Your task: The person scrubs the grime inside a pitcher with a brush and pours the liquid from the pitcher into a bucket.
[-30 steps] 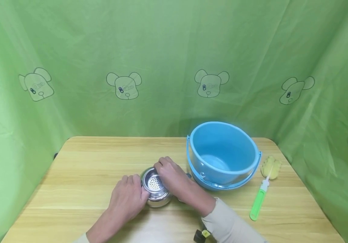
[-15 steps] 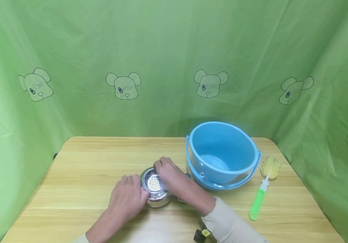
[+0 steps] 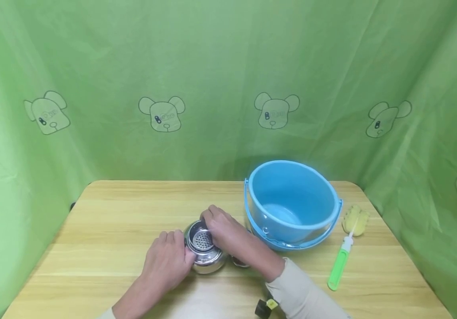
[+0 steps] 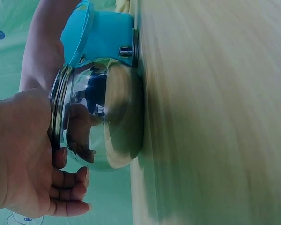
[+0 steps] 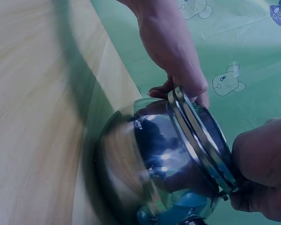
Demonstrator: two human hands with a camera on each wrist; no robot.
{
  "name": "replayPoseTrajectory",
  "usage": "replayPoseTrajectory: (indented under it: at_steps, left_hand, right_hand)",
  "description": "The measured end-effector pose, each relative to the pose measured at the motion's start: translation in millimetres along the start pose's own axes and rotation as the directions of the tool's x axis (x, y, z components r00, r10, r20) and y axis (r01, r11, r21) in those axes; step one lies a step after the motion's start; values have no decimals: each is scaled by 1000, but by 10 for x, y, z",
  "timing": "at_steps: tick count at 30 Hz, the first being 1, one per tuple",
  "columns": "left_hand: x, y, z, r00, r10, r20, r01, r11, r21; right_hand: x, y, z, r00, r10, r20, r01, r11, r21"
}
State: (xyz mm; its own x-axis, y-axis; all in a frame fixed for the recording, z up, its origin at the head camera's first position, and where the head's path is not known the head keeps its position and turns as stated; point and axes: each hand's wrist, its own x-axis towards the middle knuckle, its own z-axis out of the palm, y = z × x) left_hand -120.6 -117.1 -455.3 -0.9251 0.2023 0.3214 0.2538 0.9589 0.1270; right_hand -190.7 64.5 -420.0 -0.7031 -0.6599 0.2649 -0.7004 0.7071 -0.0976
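Observation:
A round, shiny stainless steel pot [image 3: 209, 266] stands upright on the table between both hands. In its mouth sits a metal strainer [image 3: 202, 240] with a perforated bottom, its rim slightly raised and tilted. The left hand [image 3: 168, 257] holds the pot at its left side, thumb and index finger at the rim; the other fingers curl beside the wall in the left wrist view. Opposite, the right hand [image 3: 222, 228] pinches the strainer's edge at the rim; its fingertips are largely hidden. A lid with a knob [image 4: 125, 51] lies near the bucket, mostly behind the right wrist in the head view.
A blue bucket [image 3: 266, 228] with its handle lowered stands behind and right of the pot. Farther right lies a sponge brush [image 3: 338, 269] with a green handle. A black piece with a yellow strip [image 3: 263, 309] is by the right sleeve. Green curtain surrounds the wooden table [image 3: 125, 208].
The strainer has tilted slightly in the pot's mouth, and its holes now look grey rather than pale. The right hand has shifted slightly left; the left hand stays in place.

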Motion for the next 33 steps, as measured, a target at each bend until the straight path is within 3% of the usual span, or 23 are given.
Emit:
replayPoseTrajectory:
  at_steps: [6, 15, 33]
  left_hand:
    - [-8, 8, 11, 998, 26, -62, -25, 1000, 10]
    - [-13, 1, 21, 997, 27, -75, -26, 1000, 8]
    - [8, 11, 16, 1000, -22, 22, 22, 1000, -15]
  right_hand:
    - [-14, 0, -78, 1000, 16, -13, -16, 999, 45]
    - [-45, -10, -216, 999, 35, -15, -34, 996, 85]
    - [-171, -12, -444, 996, 89, -19, -85, 983, 166]
